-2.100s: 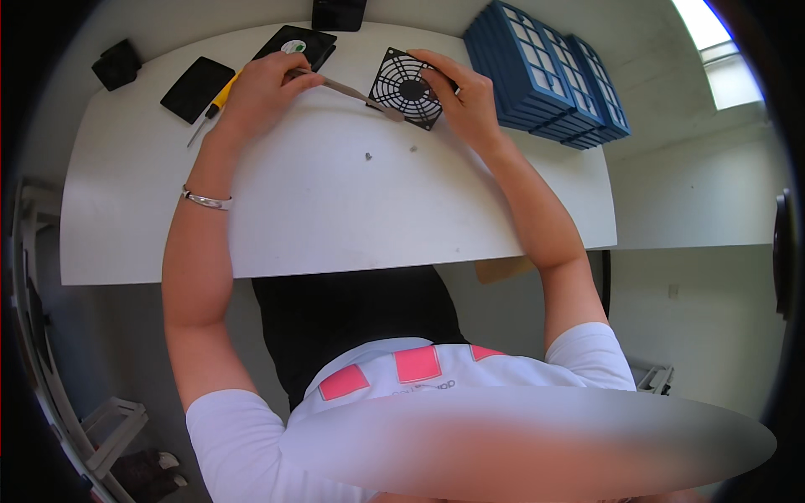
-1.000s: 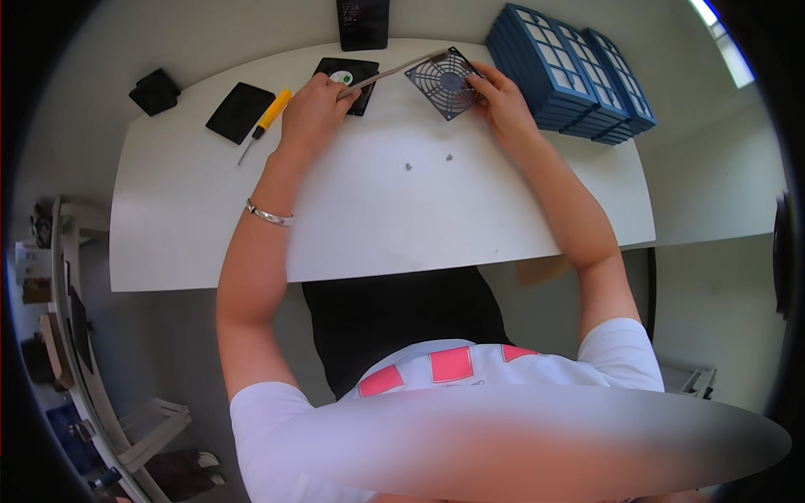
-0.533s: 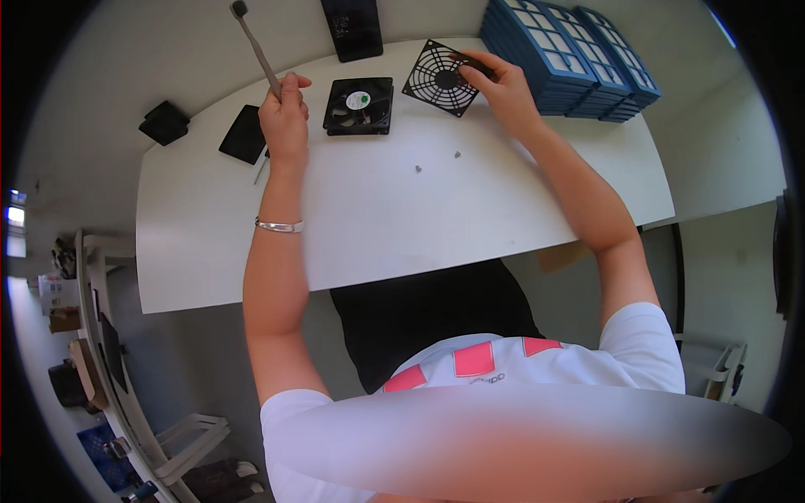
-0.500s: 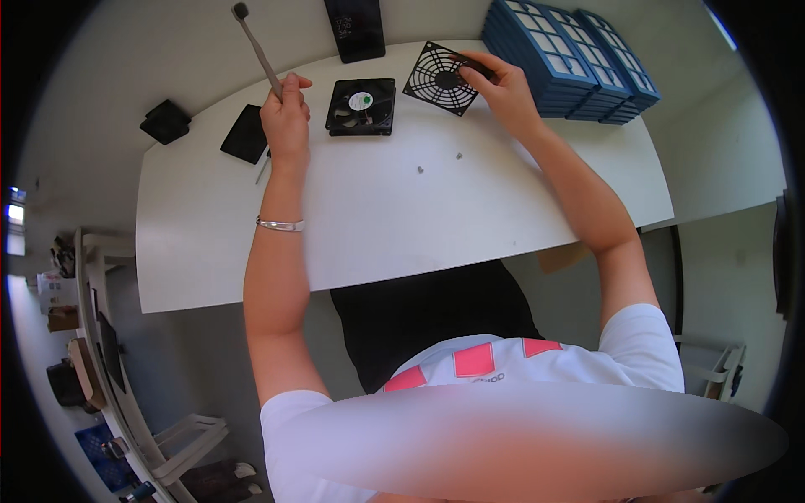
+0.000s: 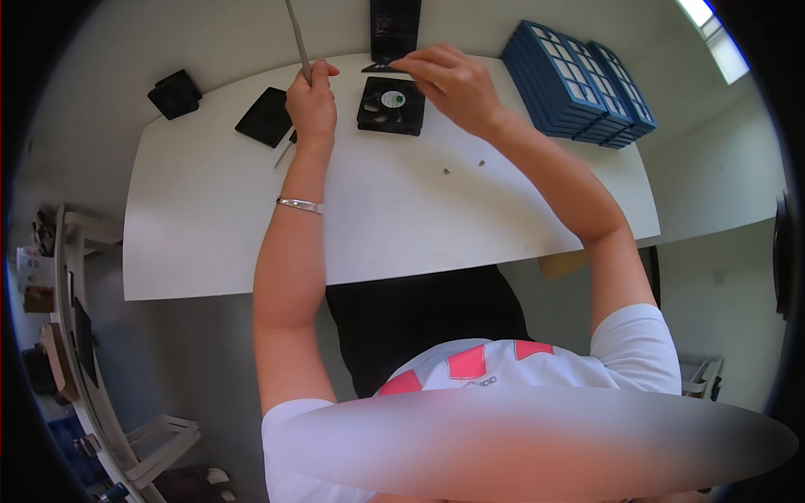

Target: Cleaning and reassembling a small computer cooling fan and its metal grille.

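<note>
My left hand is closed around the slim grey handle of a toothbrush, held upright; its bristle end is outside the picture. With bent fingers my right hand grips a black fan grille, tilted so that it shows almost edge-on, just behind the fan. The square black cooling fan lies flat on the white table, its round label facing up. Two small screws sit nearer to me, right of the fan. A flat black square piece and a thin metal shaft with a dark handle lie by my left wrist.
A dark upright screen stands behind the fan. Blue frames with white panels are stacked at the back right. Another black square object is at the far left rim of the white table.
My right hand has moved left with the grille, from beside the fan to behind it, and tilted it from face-on to nearly edge-on. The left hand still holds the toothbrush.
</note>
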{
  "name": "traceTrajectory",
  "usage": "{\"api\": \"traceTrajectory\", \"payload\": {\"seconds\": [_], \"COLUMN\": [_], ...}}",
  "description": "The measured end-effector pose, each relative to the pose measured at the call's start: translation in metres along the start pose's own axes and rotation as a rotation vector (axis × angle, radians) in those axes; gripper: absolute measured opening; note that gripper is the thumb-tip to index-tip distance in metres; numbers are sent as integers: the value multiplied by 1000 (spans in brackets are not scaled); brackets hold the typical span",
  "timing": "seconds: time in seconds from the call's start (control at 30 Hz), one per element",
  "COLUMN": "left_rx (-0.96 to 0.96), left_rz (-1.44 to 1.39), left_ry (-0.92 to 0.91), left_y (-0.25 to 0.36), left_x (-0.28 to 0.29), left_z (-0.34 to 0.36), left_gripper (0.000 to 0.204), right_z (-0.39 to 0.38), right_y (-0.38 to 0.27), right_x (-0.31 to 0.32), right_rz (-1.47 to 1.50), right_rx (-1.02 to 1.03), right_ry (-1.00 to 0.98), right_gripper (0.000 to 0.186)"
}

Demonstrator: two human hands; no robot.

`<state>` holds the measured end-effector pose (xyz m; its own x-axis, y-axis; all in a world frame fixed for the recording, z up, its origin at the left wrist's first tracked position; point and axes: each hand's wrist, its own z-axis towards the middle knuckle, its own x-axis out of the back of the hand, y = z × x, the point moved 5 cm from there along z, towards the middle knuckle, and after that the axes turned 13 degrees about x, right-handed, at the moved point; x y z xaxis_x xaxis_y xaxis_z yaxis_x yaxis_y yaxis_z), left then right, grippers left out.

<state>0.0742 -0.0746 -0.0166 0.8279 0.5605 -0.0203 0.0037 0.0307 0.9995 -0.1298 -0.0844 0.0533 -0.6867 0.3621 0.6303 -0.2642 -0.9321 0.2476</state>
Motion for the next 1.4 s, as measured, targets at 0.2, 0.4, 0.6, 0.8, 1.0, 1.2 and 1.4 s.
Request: {"api": "traceTrajectory", "payload": {"seconds": [0.2, 0.4, 0.6, 0.8, 1.0, 1.2, 1.4], "left_rx": [-31, -86, -87, -71, -72, -70, -89], "left_rz": [126, 98, 134, 69, 53, 76, 96], "left_ry": [89, 104, 115, 50, 63, 93, 100], "left_y": [-5, -5, -9, -6, -6, -9, -10], "left_x": [6, 2, 5, 1, 6, 6, 6], "left_z": [7, 7, 10, 7, 11, 15, 15], "left_gripper": [38, 36, 37, 38, 38, 37, 38], "right_z": [-21, -30, -34, -38, -31, -24, -15], "right_y": [-19, -23, -16, 11, 15, 18, 20], "right_x": [-35, -32, -30, -48, -59, -59, -60], "right_rz": [46, 230, 306, 226, 325, 320, 369], "right_rx": [13, -38, -96, -407, -490, -405, -400], "right_ry": [-148, -262, -405, -506, -664, -677, -739], "right_gripper": [31, 32, 49, 102, 99, 94, 96]}}
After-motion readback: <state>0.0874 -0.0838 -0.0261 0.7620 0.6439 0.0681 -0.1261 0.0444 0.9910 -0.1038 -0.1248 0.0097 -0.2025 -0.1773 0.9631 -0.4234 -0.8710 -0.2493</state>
